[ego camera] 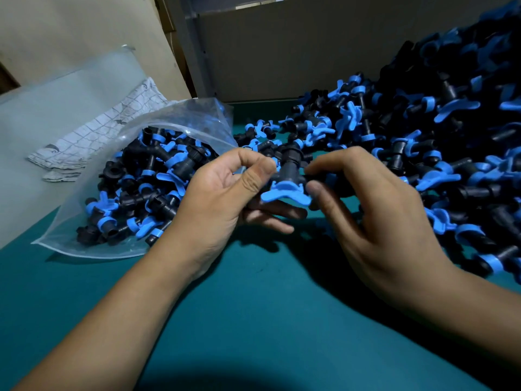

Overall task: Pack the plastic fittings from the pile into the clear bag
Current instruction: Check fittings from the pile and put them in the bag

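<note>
Fitting (289,176): dark ribbed barrel, blue winged handle; pinched between left hand (222,198) and right hand (375,210). Pile (423,142): same fittings. Bag (135,182): clear, glossy, part-filled.

One black fitting (290,170) with a blue winged handle is pinched upright between both hands. The pile (423,142) heaps along the counter's right edge; the clear bag (135,182), part-filled, lies open-mouthed at left.
</note>
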### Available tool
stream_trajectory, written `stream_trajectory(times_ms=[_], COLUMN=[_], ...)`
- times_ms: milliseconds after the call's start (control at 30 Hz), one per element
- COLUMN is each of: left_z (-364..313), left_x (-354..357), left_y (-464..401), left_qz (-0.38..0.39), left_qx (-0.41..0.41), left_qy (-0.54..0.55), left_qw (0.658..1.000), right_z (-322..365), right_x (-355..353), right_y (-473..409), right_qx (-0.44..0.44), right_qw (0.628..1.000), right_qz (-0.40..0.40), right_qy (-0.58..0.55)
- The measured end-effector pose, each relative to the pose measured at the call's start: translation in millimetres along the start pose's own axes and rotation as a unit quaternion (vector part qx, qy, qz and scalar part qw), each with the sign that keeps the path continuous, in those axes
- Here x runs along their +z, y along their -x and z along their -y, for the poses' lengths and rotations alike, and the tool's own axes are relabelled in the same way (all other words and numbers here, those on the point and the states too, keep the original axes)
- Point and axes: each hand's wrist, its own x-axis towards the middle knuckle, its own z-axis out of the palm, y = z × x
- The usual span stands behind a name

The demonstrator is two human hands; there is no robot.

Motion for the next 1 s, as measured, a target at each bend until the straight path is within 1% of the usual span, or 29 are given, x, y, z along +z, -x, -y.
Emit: stream_trajectory(times_ms=[133,200,300,400,533,600,700,767,833,933,1000], left_z=[-0.8,-0.3,-2.0,-5.2,-6.9,-6.8,-7.7,-8.7,-8.8,-8.9,-8.7], left_x=[-3.2,-4.3,-3.9,-6.2,-11.2,-10.9,-10.4,-10.9,-10.2,-6.9,-5.6], left_y=[-0.7,-0.1,0.7,1.6,2.0,2.0,1.9,0.9,-0.7,-2.8,-3.5], left_qz=[-0.052,-0.063,-0.054,-0.026,-0.032,-0.035,-0.026,-0.048,-0.095,-0.161,-0.182], left_qx=[0.017,0.015,0.006,0.004,0.02,0.013,-0.013,-0.029,-0.032,-0.012,0.002], left_qy=[-0.054,-0.055,-0.034,-0.015,-0.058,-0.058,-0.017,-0.016,-0.033,-0.045,-0.045], left_qw=[0.997,0.996,0.998,1.0,0.998,0.998,0.999,0.998,0.994,0.986,0.982], right_z=[-1.2,-0.5,-0.8,-2.0,-4.0,-4.9,-2.5,0.0,1.2,3.6,4.8], right_x=[-1.5,-1.5,-1.6,-1.9,-3.3,-3.8,-2.7,-1.7,-0.8,0.5,0.9], right_y=[-0.8,-0.6,-1.1,-2.5,-3.5,-3.1,0.2,1.2,0.8,0.7,1.3], right_qx=[0.063,0.066,0.048,0.02,-0.028,-0.023,0.024,0.048,0.055,0.029,-0.002], right_qw=[0.997,0.996,0.998,0.999,0.999,0.998,0.997,0.996,0.996,0.997,0.999], right_qz=[-0.018,-0.015,-0.019,-0.027,-0.029,-0.033,-0.038,-0.03,0.001,0.041,0.035], right_qy=[-0.051,-0.056,-0.048,-0.031,-0.035,-0.048,-0.067,-0.073,-0.075,-0.056,-0.033])
